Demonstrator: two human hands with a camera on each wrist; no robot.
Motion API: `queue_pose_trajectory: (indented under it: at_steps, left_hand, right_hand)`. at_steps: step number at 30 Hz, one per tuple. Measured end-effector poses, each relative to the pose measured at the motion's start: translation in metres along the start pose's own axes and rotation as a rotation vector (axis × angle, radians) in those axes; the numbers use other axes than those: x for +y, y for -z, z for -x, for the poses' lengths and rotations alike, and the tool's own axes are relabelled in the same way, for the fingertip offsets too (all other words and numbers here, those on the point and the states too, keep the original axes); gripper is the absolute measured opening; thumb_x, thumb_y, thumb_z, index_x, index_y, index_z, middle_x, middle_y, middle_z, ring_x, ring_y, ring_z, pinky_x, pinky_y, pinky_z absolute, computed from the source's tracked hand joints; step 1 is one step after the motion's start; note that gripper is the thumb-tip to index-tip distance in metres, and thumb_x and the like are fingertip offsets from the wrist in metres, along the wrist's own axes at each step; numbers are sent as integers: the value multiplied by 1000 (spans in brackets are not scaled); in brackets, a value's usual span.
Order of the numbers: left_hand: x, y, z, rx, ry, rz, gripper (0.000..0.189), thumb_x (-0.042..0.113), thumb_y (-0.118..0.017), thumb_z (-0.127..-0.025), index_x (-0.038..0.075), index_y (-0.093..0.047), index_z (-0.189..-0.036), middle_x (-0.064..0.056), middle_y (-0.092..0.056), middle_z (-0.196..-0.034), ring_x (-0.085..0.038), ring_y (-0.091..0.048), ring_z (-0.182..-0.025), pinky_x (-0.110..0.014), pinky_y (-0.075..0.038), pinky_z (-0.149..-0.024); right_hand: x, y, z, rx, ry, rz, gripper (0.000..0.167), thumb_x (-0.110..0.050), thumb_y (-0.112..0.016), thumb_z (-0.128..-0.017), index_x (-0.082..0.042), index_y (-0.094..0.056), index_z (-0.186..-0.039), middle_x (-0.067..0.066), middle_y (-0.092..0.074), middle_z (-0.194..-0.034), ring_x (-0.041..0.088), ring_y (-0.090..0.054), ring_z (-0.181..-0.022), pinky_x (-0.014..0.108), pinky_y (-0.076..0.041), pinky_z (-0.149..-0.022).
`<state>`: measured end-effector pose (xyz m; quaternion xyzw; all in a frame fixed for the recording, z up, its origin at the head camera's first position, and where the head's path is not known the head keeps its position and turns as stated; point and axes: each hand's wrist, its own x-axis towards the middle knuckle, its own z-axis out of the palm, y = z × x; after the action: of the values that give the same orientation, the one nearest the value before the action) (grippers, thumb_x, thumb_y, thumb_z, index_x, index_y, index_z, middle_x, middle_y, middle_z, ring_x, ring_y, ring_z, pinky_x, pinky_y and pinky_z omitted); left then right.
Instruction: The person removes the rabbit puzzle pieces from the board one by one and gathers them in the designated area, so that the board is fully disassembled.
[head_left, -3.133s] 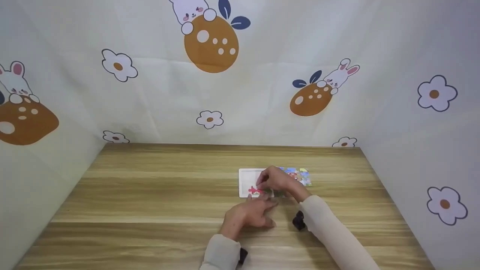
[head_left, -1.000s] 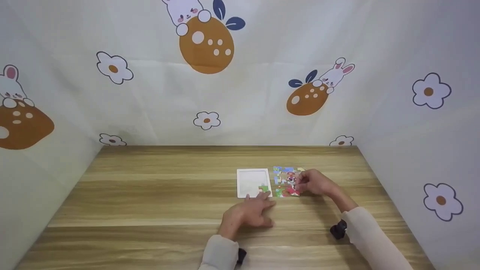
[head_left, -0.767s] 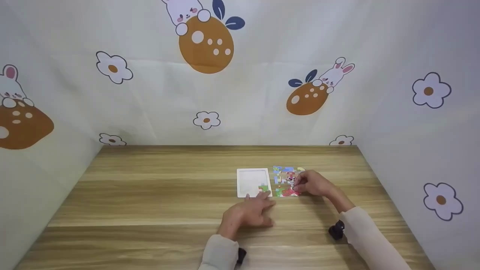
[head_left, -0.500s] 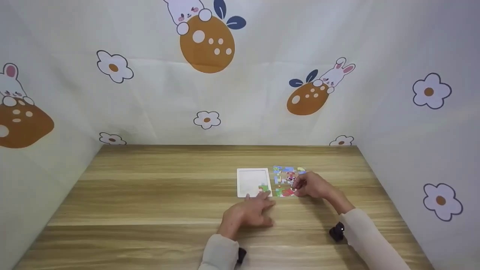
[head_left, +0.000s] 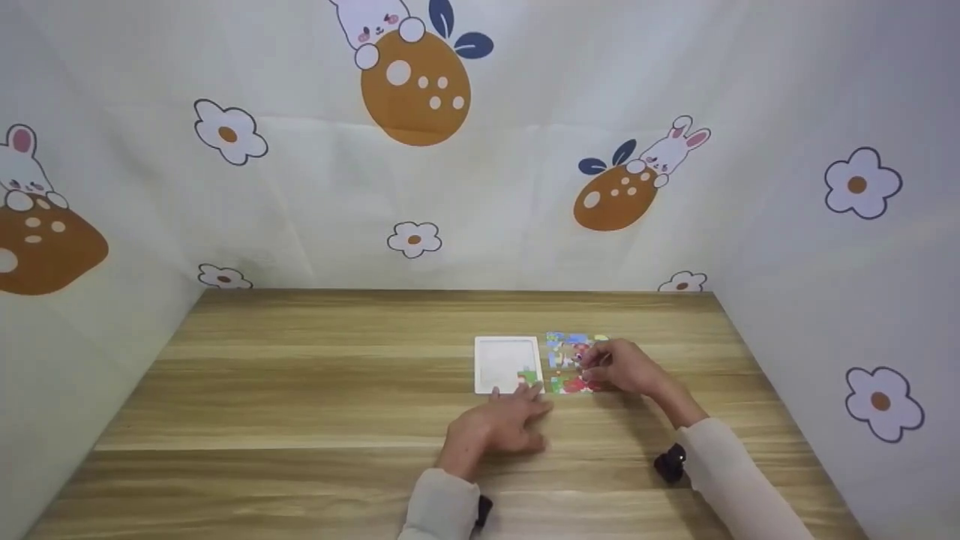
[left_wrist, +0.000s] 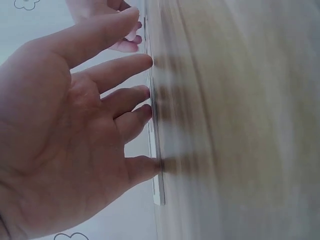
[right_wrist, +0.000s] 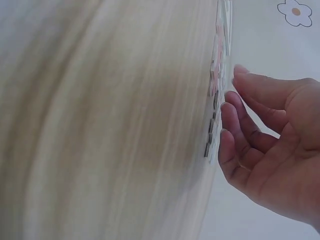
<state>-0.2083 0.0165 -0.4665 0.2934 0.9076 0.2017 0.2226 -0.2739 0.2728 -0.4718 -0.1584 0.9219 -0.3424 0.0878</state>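
My left hand (head_left: 504, 424) rests spread at the near edge of a white puzzle tray (head_left: 478, 367), its fingertips on the rim. In the left wrist view those fingers (left_wrist: 132, 125) touch the thin tray edge. A green jigsaw piece (head_left: 527, 376) lies in the tray's near right corner. Right of the tray lie several colourful jigsaw pieces (head_left: 568, 340), including red ones (head_left: 577, 385) at the near side. Over them is my right hand (head_left: 631, 367), fingers bent and thumb near the index finger. In the right wrist view the fingertips (right_wrist: 227, 137) hover close beside the pieces, with none visible between them.
The wooden tabletop (head_left: 300, 390) extends around the tray. A pale curtain (head_left: 510, 187) printed with rabbits and flowers encloses the back and sides. A dark wrist camera (head_left: 670, 463) hangs under the right sleeve.
My right hand has moved from over the tray to the loose pieces at the right, then slightly left among them. The red piece seen in the tray is gone from it. My left hand stays put.
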Motion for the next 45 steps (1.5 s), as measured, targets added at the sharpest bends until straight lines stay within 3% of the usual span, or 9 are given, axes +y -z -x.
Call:
queue_pose_trajectory:
  at_steps: [5, 10, 14, 19, 24, 28, 30, 36, 45]
  left_hand:
    - [1, 7, 4, 28, -59, -15, 60, 32, -61, -96, 19, -45, -152, -7, -22, -168, -30, -17, -157, -55, -17, -126]
    - [-1, 19, 13, 57, -22, 18, 56, 27, -57, -100, 19, -43, -153, -9, -19, -169, -31, -16, -157, -57, -16, -125]
    - [-13, 25, 20, 115, 3, -48, 53, 22, -57, -100, 19, -46, -151, -16, -25, -166, -33, -27, -153, -53, -25, -124]
    - [-38, 25, 25, 189, -21, -186, 50, 21, -56, -100, 16, -49, -149, -21, -36, -159, -39, -43, -144, -51, -38, -117]
    - [-58, 23, 30, 138, -82, -300, 58, 34, -58, -100, 24, -40, -154, -16, -30, -163, -38, -39, -146, -55, -37, -117]
    - [-69, 23, 35, 85, -98, -331, 68, 46, -57, -98, 32, -29, -158, -10, -23, -167, -35, -31, -151, -58, -30, -120]
    - [-75, 23, 37, 69, -105, -335, 70, 50, -56, -98, 35, -26, -159, -8, -20, -168, -33, -28, -153, -59, -27, -121]
    - [-91, 27, 39, 55, -187, -384, 68, 58, -48, -98, 32, -30, -158, -6, -24, -168, -32, -26, -154, -64, -27, -119]
    - [-108, 27, 36, 75, -242, -455, 73, 64, -47, -96, 29, -30, -158, -5, -24, -168, -31, -26, -154, -64, -29, -118]
  right_hand:
    - [-8, -4, -4, 1, 22, -53, 10, -6, -71, -90, 0, -73, -98, 11, -72, -93, 11, -61, -76, 21, -51, -67]
    - [-22, -9, -11, -8, 13, -75, 17, -7, -67, -93, 0, -72, -108, 11, -70, -96, 12, -61, -78, 23, -52, -64]
    - [-30, -12, -16, -1, 26, -47, 18, -6, -66, -93, 0, -71, -109, 11, -70, -98, 17, -63, -84, 28, -53, -72]
    - [-39, -18, -22, -30, 35, -41, 17, -8, -68, -94, 0, -71, -109, 12, -70, -101, 20, -64, -88, 29, -54, -74]
    - [-51, -27, -29, -66, -4, -38, 17, -8, -71, -91, -3, -72, -108, 9, -69, -101, 14, -61, -84, 24, -51, -70]
    - [-57, -35, -36, -91, -12, -36, 18, -7, -70, -92, -3, -72, -109, 10, -68, -103, 10, -56, -76, 22, -48, -62]
    - [-58, -37, -39, -93, -4, -23, 18, -7, -71, -91, -3, -71, -109, 10, -68, -104, 12, -56, -78, 24, -50, -64]
    - [-60, -41, -45, -108, 81, 98, 24, -12, -79, -85, -1, -73, -105, 12, -73, -103, 24, -66, -96, 42, -55, -88]
    - [-64, -46, -44, -107, 88, 121, 25, -14, -83, -82, -1, -73, -101, 12, -75, -99, 24, -68, -93, 44, -56, -88]
